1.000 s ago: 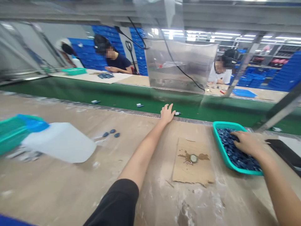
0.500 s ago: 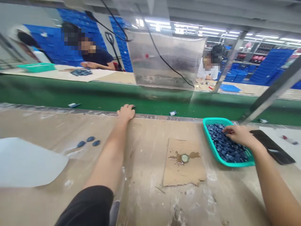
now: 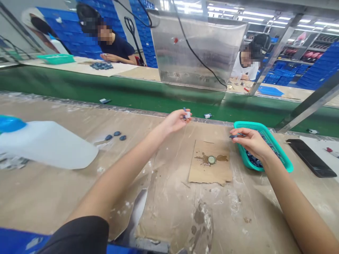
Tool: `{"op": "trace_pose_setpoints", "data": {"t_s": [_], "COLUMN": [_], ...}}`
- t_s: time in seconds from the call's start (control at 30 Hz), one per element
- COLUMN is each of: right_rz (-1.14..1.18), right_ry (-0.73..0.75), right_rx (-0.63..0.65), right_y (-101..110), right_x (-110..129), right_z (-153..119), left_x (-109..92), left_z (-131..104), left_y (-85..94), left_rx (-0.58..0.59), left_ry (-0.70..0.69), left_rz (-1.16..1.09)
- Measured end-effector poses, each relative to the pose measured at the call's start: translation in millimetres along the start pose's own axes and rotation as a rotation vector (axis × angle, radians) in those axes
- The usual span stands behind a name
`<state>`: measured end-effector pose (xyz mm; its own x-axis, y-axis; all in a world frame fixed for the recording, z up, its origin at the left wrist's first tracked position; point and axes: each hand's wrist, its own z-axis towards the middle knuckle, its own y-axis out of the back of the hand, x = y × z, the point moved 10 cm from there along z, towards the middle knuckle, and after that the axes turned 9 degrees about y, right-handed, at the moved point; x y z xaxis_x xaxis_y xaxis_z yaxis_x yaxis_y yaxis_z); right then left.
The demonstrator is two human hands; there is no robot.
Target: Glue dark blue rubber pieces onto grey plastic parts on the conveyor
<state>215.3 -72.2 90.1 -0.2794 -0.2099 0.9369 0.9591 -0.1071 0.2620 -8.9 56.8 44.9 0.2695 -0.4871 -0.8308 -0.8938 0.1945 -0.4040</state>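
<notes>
My left hand (image 3: pixel 175 121) is closed on a small blue-and-white piece (image 3: pixel 187 114) above the far edge of the bench. Between the thumb and fingers of my right hand (image 3: pixel 251 141) is a small dark blue piece (image 3: pixel 233 136), held just left of the teal basket (image 3: pixel 289 166). Many similar dark blue pieces (image 3: pixel 254 160) lie in that basket, partly hidden by my right hand. A metal bottle cap (image 3: pixel 211 159) sits on a cardboard square (image 3: pixel 201 173) among wet brown stains, below and between my hands.
Three dark blue pieces (image 3: pixel 117 133) and a white plastic bottle (image 3: pixel 60 144) lie to the left. A green conveyor belt (image 3: pixel 148 100) carries several blue-and-white pieces. A black phone (image 3: pixel 311 158) lies at right, near a metal post (image 3: pixel 309 102). People sit across the belt.
My left hand has come back from the belt's edge toward the right, now with a blue-and-white piece. My right hand has lifted out of the basket leftward with a dark blue piece.
</notes>
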Motion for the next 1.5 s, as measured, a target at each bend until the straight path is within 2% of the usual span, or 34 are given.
{"op": "trace_pose_setpoints", "data": {"t_s": [0.1, 0.17, 0.27, 0.4, 0.53, 0.63, 0.7, 0.83, 0.93, 1.07, 1.27, 1.43, 1.5], "right_rz": [-0.125, -0.271, -0.549, -0.818, -0.902, -0.814, -0.64, -0.117, 0.071, 0.1, 0.036, 0.244, 0.383], "right_ry": [0.06, 0.116, 0.241, 0.355, 0.403, 0.386, 0.315, 0.136, 0.038, -0.008, 0.045, -0.039, -0.138], "right_rx": [0.201, 0.368, 0.549, 0.628, 0.623, 0.571, 0.456, 0.088, -0.041, -0.065, -0.103, -0.035, 0.078], "right_y": [-41.6, -69.5, -100.2, -116.5, -119.2, -113.9, -100.5, -60.1, -49.8, -55.7, -59.4, -62.3, -74.5], "right_x": [6.9, 10.9, 14.6, 10.1, 7.2, 13.4, 19.8, 22.1, 12.1, 5.1, 15.6, 8.7, 1.4], "right_z": [-8.3, -17.7, -31.6, -42.0, -45.4, -42.0, -34.2, -19.0, -16.4, -18.4, -26.4, -27.0, -28.9], "left_x": [30.9, 46.8, 55.4, 46.1, 40.3, 29.3, 24.5, 20.9, 23.7, 26.4, 27.1, 19.2, 15.5], "left_z": [-41.4, -59.1, -63.7, -55.6, -60.0, -69.8, -78.1, -95.1, -102.0, -108.5, -115.4, -133.6, -143.0], "left_y": [-43.4, -55.8, -56.7, -49.2, -57.2, -59.3, -62.5, -73.5, -79.8, -83.7, -83.3, -86.6, -88.3], "left_rx": [0.298, 0.382, 0.373, 0.263, 0.295, 0.201, 0.153, 0.128, 0.143, 0.16, 0.141, 0.158, 0.179], "left_ry": [0.074, 0.076, 0.015, -0.121, -0.276, -0.478, -0.587, -0.761, -0.818, -0.878, -0.953, -1.089, -1.144], "left_rz": [0.07, 0.232, 0.439, 0.589, 0.758, 0.93, 1.005, 1.082, 1.118, 1.136, 1.139, 1.053, 1.007]}}
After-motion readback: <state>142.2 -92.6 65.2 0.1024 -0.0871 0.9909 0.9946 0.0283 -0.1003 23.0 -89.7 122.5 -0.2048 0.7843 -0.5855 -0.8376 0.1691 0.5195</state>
